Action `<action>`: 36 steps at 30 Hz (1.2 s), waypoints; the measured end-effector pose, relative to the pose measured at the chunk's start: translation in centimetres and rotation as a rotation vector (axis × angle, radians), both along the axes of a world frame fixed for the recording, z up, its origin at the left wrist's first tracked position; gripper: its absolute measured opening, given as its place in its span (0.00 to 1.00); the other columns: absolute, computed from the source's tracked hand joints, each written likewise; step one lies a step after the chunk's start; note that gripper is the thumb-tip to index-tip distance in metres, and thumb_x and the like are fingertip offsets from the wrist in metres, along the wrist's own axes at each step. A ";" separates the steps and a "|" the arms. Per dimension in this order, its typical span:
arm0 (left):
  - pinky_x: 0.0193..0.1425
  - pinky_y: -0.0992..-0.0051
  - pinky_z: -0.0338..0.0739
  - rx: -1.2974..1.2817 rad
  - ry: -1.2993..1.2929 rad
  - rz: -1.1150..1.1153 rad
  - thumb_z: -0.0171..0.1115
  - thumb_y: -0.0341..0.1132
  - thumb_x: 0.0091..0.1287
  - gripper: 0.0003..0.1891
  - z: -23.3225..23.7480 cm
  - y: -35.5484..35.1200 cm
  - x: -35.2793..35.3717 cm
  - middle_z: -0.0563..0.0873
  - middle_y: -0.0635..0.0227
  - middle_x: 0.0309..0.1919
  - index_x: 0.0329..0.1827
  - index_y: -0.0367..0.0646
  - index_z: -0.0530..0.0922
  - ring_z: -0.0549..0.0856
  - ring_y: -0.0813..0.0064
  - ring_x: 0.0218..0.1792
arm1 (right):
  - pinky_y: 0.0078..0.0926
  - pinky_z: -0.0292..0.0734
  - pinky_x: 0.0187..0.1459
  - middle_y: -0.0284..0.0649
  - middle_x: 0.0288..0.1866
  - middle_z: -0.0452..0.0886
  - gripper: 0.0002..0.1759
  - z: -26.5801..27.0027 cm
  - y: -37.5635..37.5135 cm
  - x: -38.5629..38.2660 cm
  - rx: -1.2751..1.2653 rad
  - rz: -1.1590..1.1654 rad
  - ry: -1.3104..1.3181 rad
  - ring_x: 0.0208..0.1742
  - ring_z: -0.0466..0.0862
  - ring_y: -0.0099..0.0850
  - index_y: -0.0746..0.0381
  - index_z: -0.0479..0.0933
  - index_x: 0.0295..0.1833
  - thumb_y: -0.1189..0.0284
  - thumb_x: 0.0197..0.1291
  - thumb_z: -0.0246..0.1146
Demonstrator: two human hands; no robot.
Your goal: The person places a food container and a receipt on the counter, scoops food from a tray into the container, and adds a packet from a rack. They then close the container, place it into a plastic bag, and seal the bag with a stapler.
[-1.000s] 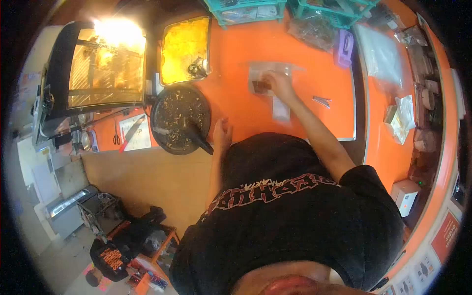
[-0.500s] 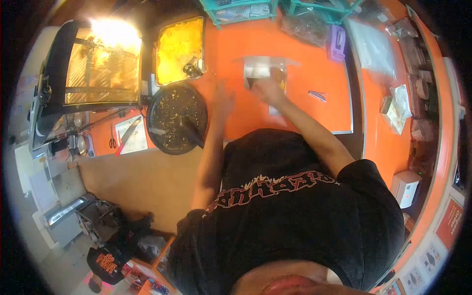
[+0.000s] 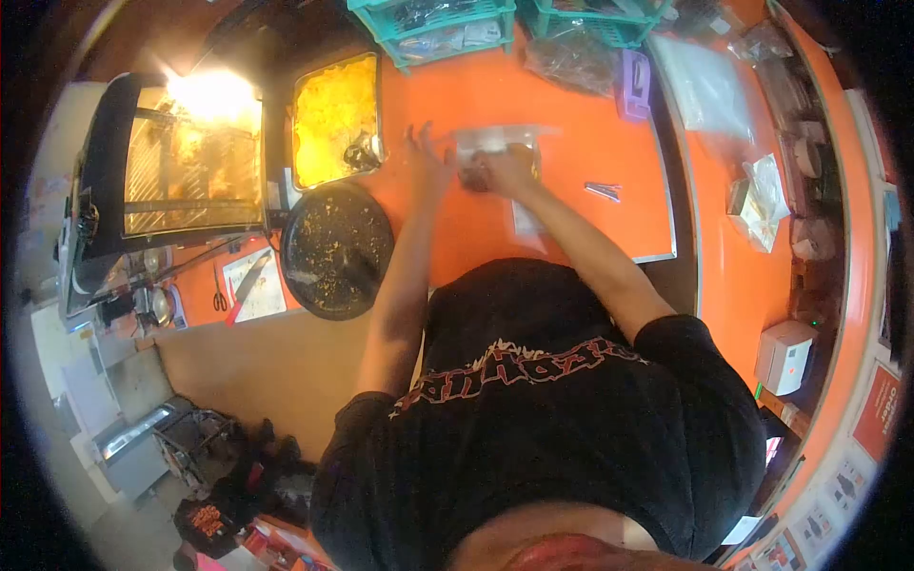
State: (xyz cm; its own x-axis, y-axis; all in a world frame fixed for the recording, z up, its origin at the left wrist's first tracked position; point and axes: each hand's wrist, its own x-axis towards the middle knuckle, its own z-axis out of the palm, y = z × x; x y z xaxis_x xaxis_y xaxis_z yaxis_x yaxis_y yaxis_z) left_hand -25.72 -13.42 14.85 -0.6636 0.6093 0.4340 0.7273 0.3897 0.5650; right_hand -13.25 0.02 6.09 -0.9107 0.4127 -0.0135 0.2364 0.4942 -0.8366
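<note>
Blurring right hand (image 3: 505,171); half-hidden dark item (image 3: 471,178)

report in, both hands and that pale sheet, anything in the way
Left hand open, fingers spread. Right hand at pale sheet, grip blurred. Dark pan beside left forearm, clear of sheet.

Both our arms reach forward from the body, bare from the elbow area down. Left forearm (image 3: 398,285) runs up steeply, leaning slightly inward; wrist nearly in line with it. Left hand (image 3: 427,160) raised at the end, fingers parted and pointing mostly away from us, outlines soft with blur. Nothing seen in its grasp. Right forearm (image 3: 590,246) slants inward, elbow out to our right. Right hand (image 3: 505,171) angled across toward the left one, fingers directed leftward; blur hides their exact bend. Hands near each other, apart.
</note>
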 end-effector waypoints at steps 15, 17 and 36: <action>0.49 0.48 0.80 -0.248 -0.252 -0.096 0.59 0.38 0.73 0.12 -5.0 0.9 -3.3 0.88 0.52 0.44 0.50 0.42 0.82 0.88 0.47 0.44 | 0.52 0.77 0.50 0.50 0.46 0.84 0.15 10.2 0.8 3.1 0.580 -0.057 0.249 0.45 0.83 0.49 0.58 0.79 0.49 0.65 0.57 0.68; 0.45 0.48 0.80 -0.178 0.056 -0.049 0.56 0.39 0.74 0.13 -8.3 0.1 -2.9 0.88 0.51 0.39 0.50 0.40 0.82 0.88 0.46 0.40 | 0.50 0.77 0.51 0.50 0.45 0.84 0.18 9.1 3.9 4.0 0.702 -0.461 0.457 0.45 0.84 0.49 0.59 0.81 0.51 0.65 0.56 0.69; 0.50 0.57 0.79 -0.167 -0.353 0.020 0.56 0.39 0.76 0.18 -11.8 -2.8 3.8 0.85 0.48 0.53 0.64 0.39 0.74 0.85 0.54 0.51 | 0.30 0.81 0.52 0.38 0.47 0.86 0.26 3.4 8.0 9.7 -0.958 -0.454 -0.198 0.48 0.84 0.32 0.64 0.81 0.61 0.56 0.66 0.67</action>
State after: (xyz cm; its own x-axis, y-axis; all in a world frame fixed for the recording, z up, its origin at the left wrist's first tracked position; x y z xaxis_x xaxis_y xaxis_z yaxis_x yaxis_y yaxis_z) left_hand -21.92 -16.18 3.07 -0.7665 0.6381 0.0729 0.4913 0.5094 0.7064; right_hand -3.54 8.01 9.49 -0.6216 0.4510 -0.6405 0.4063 -0.5135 -0.7558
